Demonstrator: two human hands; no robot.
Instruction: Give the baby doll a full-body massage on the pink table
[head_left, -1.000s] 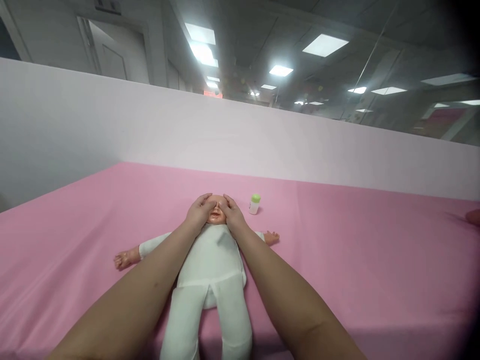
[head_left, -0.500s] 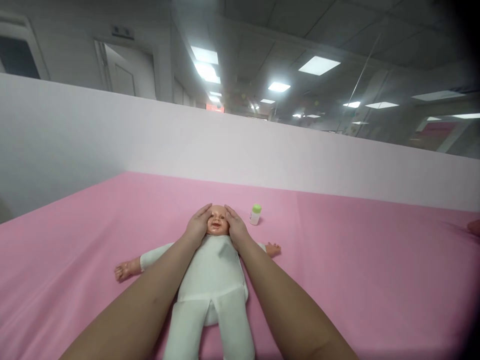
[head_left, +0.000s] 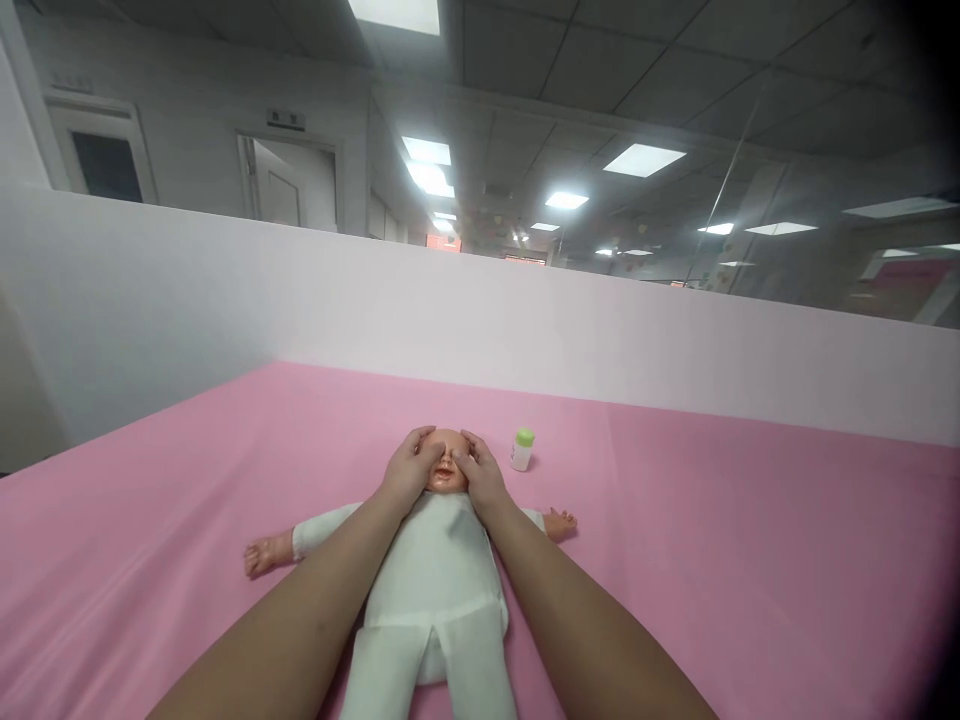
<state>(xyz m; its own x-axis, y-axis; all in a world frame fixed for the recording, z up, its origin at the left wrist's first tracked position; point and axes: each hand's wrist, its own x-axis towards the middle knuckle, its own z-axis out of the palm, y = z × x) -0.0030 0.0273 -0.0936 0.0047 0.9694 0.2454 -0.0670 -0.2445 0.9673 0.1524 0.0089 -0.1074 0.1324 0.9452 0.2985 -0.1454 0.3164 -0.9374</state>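
A baby doll [head_left: 437, 565] in white clothes lies on its back with its arms spread and its head away from me. Its head is cupped between my two hands. My left hand [head_left: 407, 468] curves around the left side of the head, its thumb across the eye area. Against the right side, my right hand [head_left: 485, 476] mirrors it, thumb over the other eye. The doll's mouth and forehead show between them; the eyes are covered. A small white bottle with a green cap [head_left: 523, 450] stands just beyond my right hand.
The doll rests on a pink sheet [head_left: 712, 560] with light creases. A low white wall [head_left: 480, 320] borders the far and left sides. Past it are doors, a dark ceiling with lit panels, and what looks like glass at the right.
My thumbs have moved inward from the sides of the doll's face onto its eyes. The whole view has shifted, so everything sits slightly lower and further right. The bottle still stands there.
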